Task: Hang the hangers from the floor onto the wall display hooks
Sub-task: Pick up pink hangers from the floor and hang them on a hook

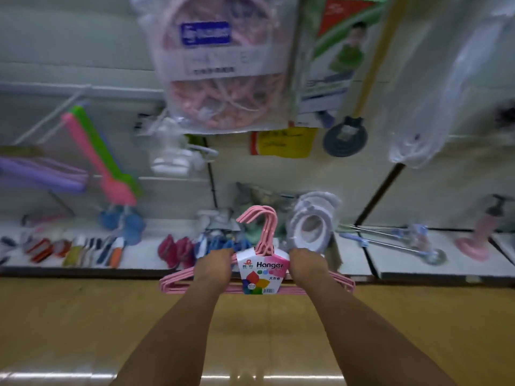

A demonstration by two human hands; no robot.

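Two hands hold one banded bundle of pink hangers at arm's length, upright, above the yellow floor and in front of the low shelf. The left hand grips the left shoulder of the bundle; the right hand grips the right shoulder. Both have fingers wrapped over the bars, though motion blur hides the fingertips. The paper label sits between the hands and binds the stack, which is probably why the bundle is carried as one piece. Holding both shoulders keeps the hangers level and the hook ends pointing up and free, ready to be slipped over a display peg. The hooks touch nothing yet. On the wall beyond hang a bagged pink rack, a yellow tag and, far left, purple hangers on a wire arm. Which peg is meant cannot be told; the bundle is well below the upper goods, so a lift is likely needed.
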